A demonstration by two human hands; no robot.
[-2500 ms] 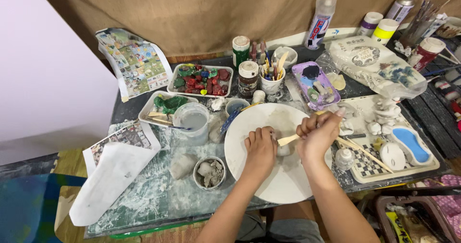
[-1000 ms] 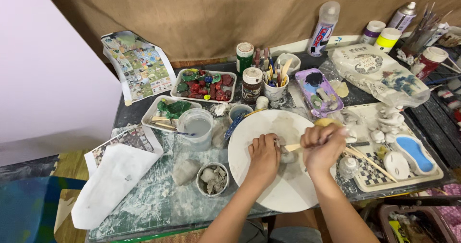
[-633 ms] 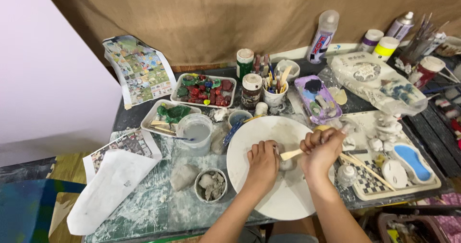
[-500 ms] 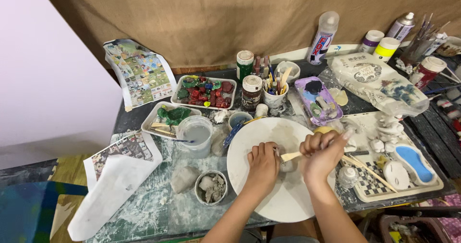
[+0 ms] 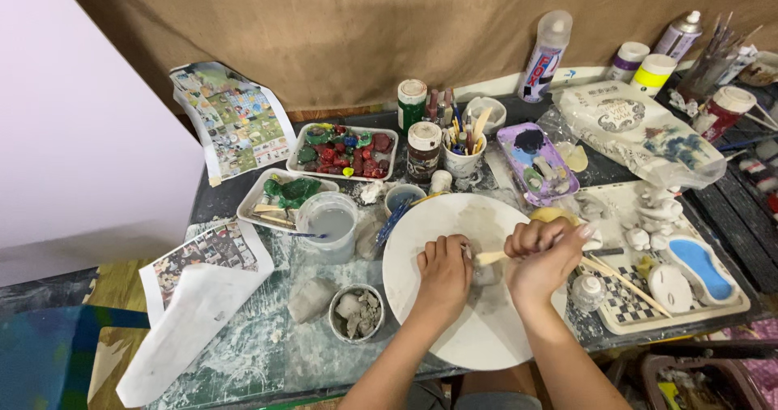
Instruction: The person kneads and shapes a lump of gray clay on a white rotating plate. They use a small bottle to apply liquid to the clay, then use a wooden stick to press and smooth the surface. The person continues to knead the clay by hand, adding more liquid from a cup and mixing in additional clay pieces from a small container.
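Two hands stayed over the round white board (image 5: 486,329), just as they had a moment before. The left hand (image 5: 444,274) still curled its fingers around a small grey clay lump (image 5: 486,275) in the middle of the board. The right hand (image 5: 545,256) kept its tight grip on a wooden stick tool (image 5: 491,258), with the tip touching the clay. Nothing on the messy table (image 5: 267,353) had moved. A small bowl of clay bits (image 5: 356,313) sat near the board's left side.
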